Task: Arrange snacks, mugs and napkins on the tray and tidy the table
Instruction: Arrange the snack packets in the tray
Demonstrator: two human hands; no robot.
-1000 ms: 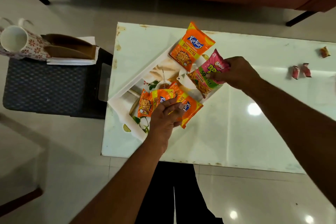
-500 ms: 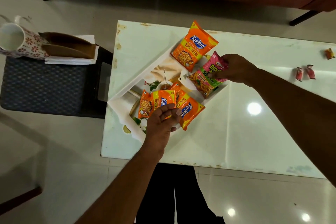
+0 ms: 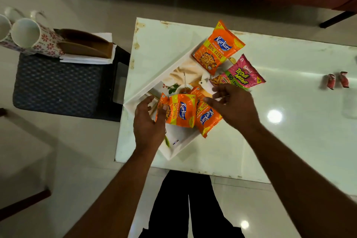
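Left hand (image 3: 149, 121) now pinches the near Kurkure packet (image 3: 181, 111) by its left edge, crinkly orange foil tipped up over the white tray (image 3: 173, 152). Right hand (image 3: 234, 106) has let go of the pink Tedhe Medhe packet (image 3: 241, 77), which now lies at the tray's right rim. Its fingers are loose and spread above a second Kurkure packet (image 3: 207, 118), half hidden under the first. A third Kurkure packet (image 3: 218, 47) sits at the tray's far end. Floral mugs (image 3: 38, 38) and napkins (image 3: 87, 60) are off on the woven stool (image 3: 58, 87), one mug cut off by the frame.
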